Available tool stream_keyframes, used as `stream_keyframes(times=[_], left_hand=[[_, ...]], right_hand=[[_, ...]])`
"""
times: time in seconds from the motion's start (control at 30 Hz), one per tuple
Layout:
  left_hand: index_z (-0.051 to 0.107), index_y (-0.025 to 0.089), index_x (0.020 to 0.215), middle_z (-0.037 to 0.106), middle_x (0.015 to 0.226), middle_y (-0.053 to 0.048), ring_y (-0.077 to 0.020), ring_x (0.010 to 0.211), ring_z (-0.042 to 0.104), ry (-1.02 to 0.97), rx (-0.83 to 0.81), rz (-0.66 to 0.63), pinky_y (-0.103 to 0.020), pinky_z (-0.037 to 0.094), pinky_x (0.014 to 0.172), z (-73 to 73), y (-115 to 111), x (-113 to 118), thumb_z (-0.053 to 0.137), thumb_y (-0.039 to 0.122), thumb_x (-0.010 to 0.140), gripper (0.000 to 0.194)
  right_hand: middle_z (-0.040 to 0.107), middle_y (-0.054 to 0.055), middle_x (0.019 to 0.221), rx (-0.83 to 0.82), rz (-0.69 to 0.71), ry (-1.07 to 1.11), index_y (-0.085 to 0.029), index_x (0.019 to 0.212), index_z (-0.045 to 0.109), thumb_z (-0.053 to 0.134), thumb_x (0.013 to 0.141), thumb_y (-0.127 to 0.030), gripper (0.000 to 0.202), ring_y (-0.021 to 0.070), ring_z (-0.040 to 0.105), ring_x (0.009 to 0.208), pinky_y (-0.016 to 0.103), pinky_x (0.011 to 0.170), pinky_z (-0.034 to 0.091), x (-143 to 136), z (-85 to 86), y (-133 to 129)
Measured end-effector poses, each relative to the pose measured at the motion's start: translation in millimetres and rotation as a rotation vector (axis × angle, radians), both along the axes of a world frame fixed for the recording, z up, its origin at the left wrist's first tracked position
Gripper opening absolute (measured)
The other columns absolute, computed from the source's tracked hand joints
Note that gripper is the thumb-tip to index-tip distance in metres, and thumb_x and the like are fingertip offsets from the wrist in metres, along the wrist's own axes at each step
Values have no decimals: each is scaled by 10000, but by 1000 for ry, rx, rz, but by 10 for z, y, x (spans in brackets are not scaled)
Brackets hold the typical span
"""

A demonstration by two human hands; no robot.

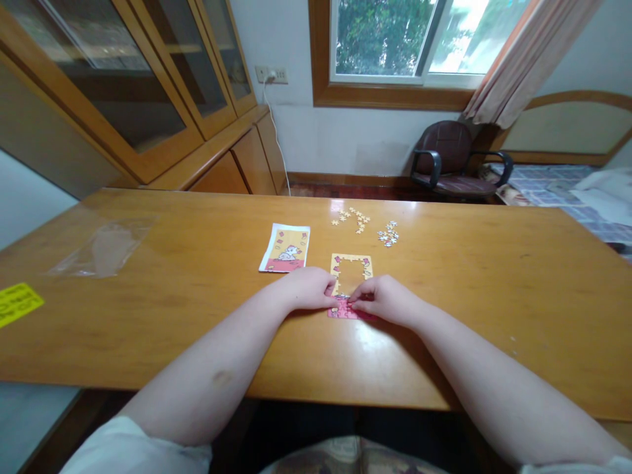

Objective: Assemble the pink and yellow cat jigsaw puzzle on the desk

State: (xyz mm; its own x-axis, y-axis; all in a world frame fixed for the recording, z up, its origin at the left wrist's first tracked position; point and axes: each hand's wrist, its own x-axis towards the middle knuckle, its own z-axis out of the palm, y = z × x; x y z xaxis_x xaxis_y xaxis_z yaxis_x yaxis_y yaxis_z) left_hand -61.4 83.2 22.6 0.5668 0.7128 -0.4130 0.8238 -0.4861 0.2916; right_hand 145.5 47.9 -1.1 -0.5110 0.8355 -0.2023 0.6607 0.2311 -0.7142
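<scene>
A partly assembled jigsaw puzzle [340,312] lies on the table in front of me, with a yellow border, a pink lower band and bare table in its middle. My left hand [310,288] rests at its left edge, fingers bent, with a gap between thumb and forefinger. Over the pink band, my right hand [384,299] pinches what looks like a small pink puzzle piece, mostly hidden by the fingertips. Left of the puzzle lies a reference picture [285,249] of a white duck on yellow and pink.
Loose yellow pieces [359,221] and a pile of whitish pieces [389,234] lie beyond the puzzle on the wooden table [207,243]. A clear plastic bag [111,247] and a yellow label [18,304] are at left. An armchair [447,158] stands behind the table.
</scene>
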Motion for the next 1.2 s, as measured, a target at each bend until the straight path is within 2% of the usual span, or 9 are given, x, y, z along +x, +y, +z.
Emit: stream_keyframes(times=[0.33,0.47,0.53,0.7,0.87,1.07,1.2], left_hand=[[594,219,720,643,740,-21,-169,624,526,5,3,9,-265,321,533,14,-16,8,569,474,706,256],[585,212,703,630,713,-17,-155,591,499,-16,19,-15,-259,297,514,9,-16,-6,570,467,717,255],[598,208,715,630,709,-19,-149,590,495,-50,38,-53,-257,297,518,22,-25,-13,554,449,746,246],[684,235,814,670,791,-11,-144,672,550,-177,65,-216,-244,322,552,105,-79,-15,536,327,785,176],[733,314,920,675,722,2,-147,646,565,-191,53,-312,-253,311,541,136,-112,-13,533,342,806,232],[728,315,952,688,753,1,-153,649,567,-190,20,-294,-258,334,563,122,-103,-13,525,338,803,253],[692,294,1055,697,892,-18,-168,776,596,-209,54,-210,-260,372,630,114,-45,-43,520,306,801,307]], right_hand=[[700,37,828,197,29,-110,-201,870,720,610,788,-263,150,149,605,737,245,682,435,-42,-50,-44],[693,45,829,234,37,-146,-199,924,707,590,809,-284,185,148,593,726,239,656,416,-24,22,-40],[697,47,812,260,64,-187,-201,910,712,553,832,-287,196,145,587,703,238,640,399,1,102,-44],[690,53,691,300,278,-332,-194,744,722,490,865,-327,293,133,536,581,245,579,340,48,298,-103],[690,57,667,338,327,-391,-198,773,727,450,877,-336,327,128,515,542,251,552,300,38,323,-141],[700,64,686,306,310,-423,-206,777,736,436,879,-337,343,144,554,571,253,565,318,22,326,-127],[728,59,781,316,232,-418,-252,929,743,441,882,-336,317,172,616,654,262,599,353,41,349,-109]])
